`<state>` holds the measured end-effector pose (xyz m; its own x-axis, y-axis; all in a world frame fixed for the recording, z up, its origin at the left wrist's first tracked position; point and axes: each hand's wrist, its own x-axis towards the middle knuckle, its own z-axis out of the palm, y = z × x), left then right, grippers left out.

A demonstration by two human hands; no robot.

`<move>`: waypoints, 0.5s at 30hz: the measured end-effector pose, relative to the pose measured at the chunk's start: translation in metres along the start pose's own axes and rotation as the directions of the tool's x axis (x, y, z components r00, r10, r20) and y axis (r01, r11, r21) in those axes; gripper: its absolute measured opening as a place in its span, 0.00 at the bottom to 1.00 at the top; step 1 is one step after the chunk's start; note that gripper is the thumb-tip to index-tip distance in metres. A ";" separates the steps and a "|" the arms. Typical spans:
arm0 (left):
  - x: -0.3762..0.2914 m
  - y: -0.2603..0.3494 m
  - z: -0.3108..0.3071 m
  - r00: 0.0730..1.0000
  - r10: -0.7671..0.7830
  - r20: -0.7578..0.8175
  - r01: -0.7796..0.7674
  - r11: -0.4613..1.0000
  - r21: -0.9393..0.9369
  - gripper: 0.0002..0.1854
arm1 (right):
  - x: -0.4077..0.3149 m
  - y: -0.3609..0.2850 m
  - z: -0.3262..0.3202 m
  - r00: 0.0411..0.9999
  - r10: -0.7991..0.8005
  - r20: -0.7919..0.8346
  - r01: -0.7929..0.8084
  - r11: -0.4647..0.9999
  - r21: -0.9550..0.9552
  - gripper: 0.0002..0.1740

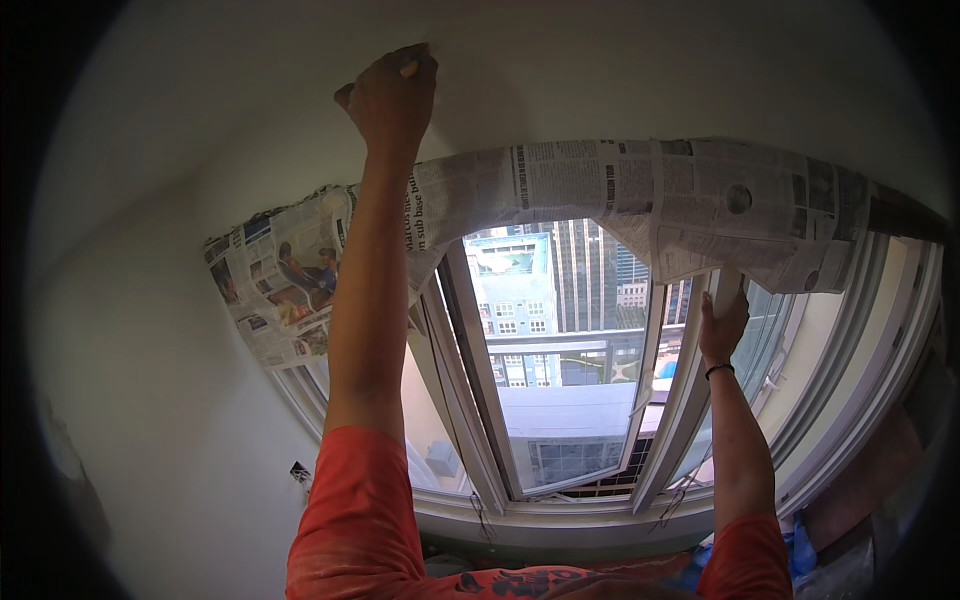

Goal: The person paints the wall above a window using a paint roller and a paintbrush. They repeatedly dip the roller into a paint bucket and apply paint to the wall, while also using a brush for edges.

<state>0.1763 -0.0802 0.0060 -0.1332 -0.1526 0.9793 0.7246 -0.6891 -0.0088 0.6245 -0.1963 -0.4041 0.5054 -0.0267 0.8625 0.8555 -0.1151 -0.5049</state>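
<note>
My left hand (397,86) is raised to the pale plastered surface (510,82) above the window. Its fingers are curled around a small tool with a tan handle end (409,70); the rest of the tool is hidden by the fist. Lower and to the right, my right hand (724,326) grips a white upright piece (726,291) that looks like part of the window frame. Just above that hand hangs the lower edge of the newspaper sheets (570,180), which cover the top of the window. My left forearm crosses in front of the newspaper.
A tilted glass sash (577,420) stands in the middle of the window, with a railing (551,345) and tall buildings outside. Wires (300,474) stick out of the left wall (150,360). Blue plastic (802,547) lies low at right, near brown boards (862,480).
</note>
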 end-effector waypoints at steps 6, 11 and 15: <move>-0.001 -0.005 0.003 0.999 0.021 -0.034 -0.021 1.000 0.013 0.13 | -0.001 0.001 0.000 1.000 0.012 0.010 -0.012 1.000 -0.009 0.48; 0.000 -0.008 0.001 1.000 0.013 -0.026 -0.013 1.000 0.007 0.13 | -0.002 0.003 0.002 1.000 -0.003 -0.007 0.003 0.999 -0.041 0.48; 0.000 -0.009 0.000 1.000 0.000 -0.007 0.001 0.999 0.035 0.14 | -0.002 0.003 0.001 1.000 0.024 0.011 -0.024 0.999 -0.045 0.48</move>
<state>0.1698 -0.0746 0.0062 -0.1384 -0.1576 0.9777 0.7479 -0.6639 -0.0012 0.6260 -0.1951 -0.4071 0.5273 -0.0189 0.8495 0.8373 -0.1587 -0.5233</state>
